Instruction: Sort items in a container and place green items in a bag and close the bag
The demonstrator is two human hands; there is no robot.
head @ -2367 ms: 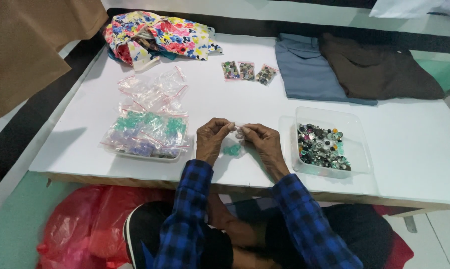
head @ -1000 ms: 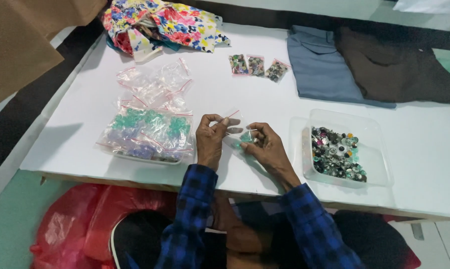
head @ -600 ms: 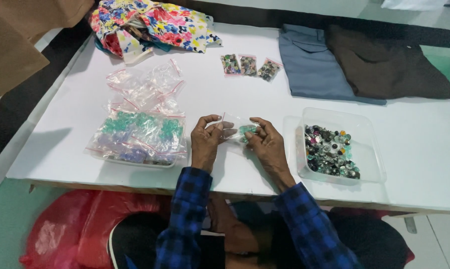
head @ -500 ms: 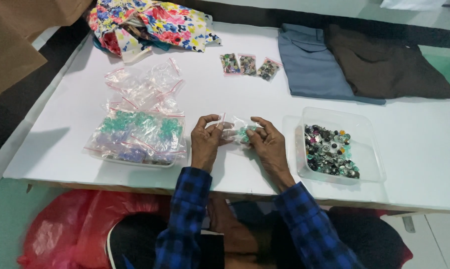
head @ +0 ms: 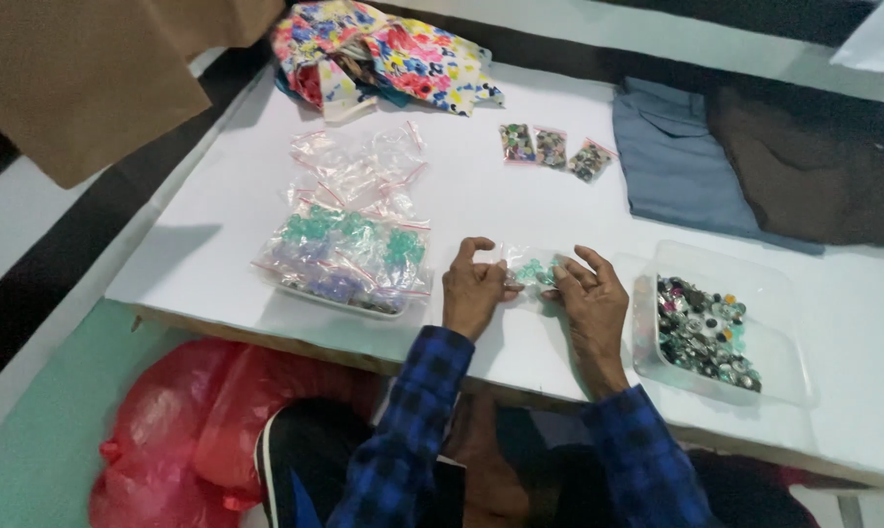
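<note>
Both of my hands rest on the white table (head: 520,210) near its front edge. Between them lies a small clear plastic bag with green buttons (head: 532,271). My left hand (head: 473,293) pinches the bag's left side. My right hand (head: 591,303) holds its right side with the fingertips. Just right of my right hand stands a clear plastic tray (head: 721,328) full of mixed dark and green buttons. To the left lies a pile of filled clear bags with green and purple buttons (head: 349,259).
Empty clear zip bags (head: 364,166) lie behind the pile. Three small filled bags (head: 554,152) lie mid-table. Floral cloth (head: 383,54) sits at the back; blue (head: 682,166) and brown (head: 818,176) folded garments lie back right. A red plastic bag (head: 183,430) is on the floor.
The small bag has stayed between my hands while my fingers shifted along it. The camera has moved a little; the hands sit lower on the table than 2.4 s ago.
</note>
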